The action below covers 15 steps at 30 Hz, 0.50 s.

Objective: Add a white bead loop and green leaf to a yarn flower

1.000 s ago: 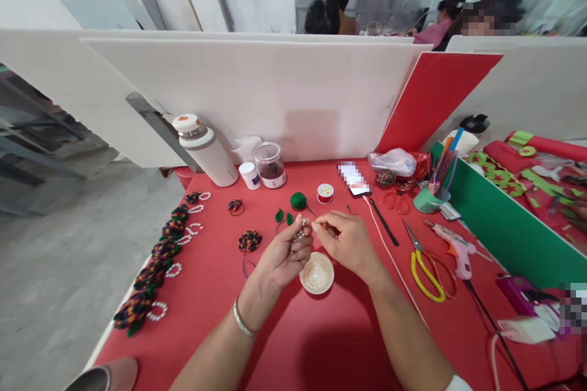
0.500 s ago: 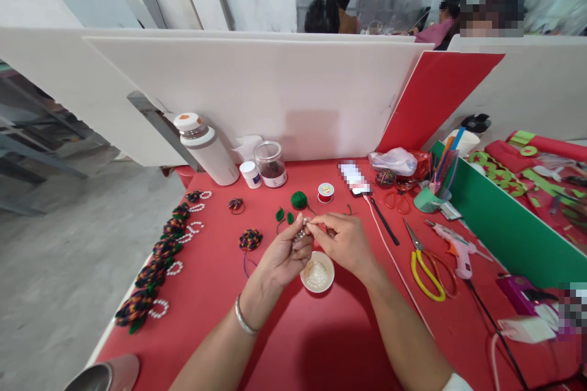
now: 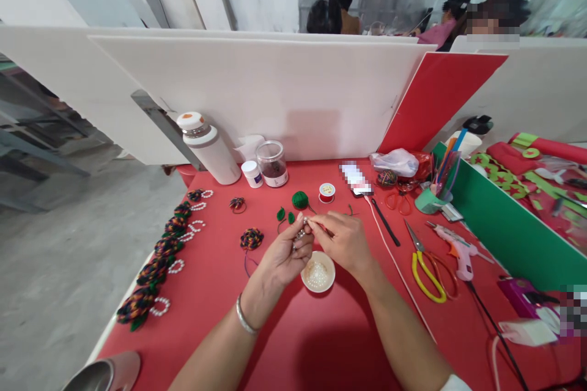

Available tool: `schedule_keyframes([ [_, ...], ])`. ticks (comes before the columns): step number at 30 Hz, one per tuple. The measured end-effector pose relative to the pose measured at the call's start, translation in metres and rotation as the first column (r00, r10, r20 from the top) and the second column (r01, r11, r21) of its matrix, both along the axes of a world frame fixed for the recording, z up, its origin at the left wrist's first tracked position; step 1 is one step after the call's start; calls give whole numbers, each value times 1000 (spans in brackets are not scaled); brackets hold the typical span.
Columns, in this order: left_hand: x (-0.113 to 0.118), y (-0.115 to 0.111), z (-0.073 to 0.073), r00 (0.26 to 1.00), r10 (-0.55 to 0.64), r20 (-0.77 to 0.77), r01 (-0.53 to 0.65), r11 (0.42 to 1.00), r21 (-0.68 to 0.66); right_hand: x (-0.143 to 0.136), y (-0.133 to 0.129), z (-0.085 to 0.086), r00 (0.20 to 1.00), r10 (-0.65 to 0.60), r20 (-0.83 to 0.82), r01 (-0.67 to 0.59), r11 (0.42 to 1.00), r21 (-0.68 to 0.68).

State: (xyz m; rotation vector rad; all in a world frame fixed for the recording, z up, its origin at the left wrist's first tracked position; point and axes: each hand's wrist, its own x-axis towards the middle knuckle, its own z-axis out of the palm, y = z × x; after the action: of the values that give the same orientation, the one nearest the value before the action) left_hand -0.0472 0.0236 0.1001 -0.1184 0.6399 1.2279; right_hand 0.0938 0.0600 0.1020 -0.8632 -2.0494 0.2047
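My left hand [image 3: 288,252] is closed around a short string of pearl beads [image 3: 300,234], which partly shows between the fingers. At its upper end my right hand [image 3: 342,241] pinches with thumb and forefinger, touching the beads; any thread there is too fine to see. Just below both hands stands a small white bowl [image 3: 318,289] of loose pearl beads. Beyond the fingers lie a green yarn ball [image 3: 299,200], small green crocheted leaves [image 3: 281,214] and a spool of red thread [image 3: 327,192]. A multicoloured crocheted flower [image 3: 251,238] rests left of my left hand.
Several crocheted flowers with pearl loops [image 3: 156,246] line the table's left edge. A thermos [image 3: 214,156], a white bottle [image 3: 252,175] and a clear jar [image 3: 272,165] stand at the back. Yellow-handled scissors [image 3: 426,275], a glue gun [image 3: 458,250] and a phone [image 3: 355,178] lie rightward.
The whole view has shifted very slightly. Both hands keep nearly the same pose at the beads, with only tiny finger movement.
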Motion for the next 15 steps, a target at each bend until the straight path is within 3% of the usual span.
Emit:
schedule_keyframes([
  [8, 0, 0, 0, 1000, 15, -5, -15, 1000, 2, 0, 0, 0, 997, 58, -41, -61, 995, -84],
  [15, -1, 0, 2, 1000, 9, -9, -8, 1000, 22, 0, 2, -4, 998, 33, -53, -35, 999, -34],
])
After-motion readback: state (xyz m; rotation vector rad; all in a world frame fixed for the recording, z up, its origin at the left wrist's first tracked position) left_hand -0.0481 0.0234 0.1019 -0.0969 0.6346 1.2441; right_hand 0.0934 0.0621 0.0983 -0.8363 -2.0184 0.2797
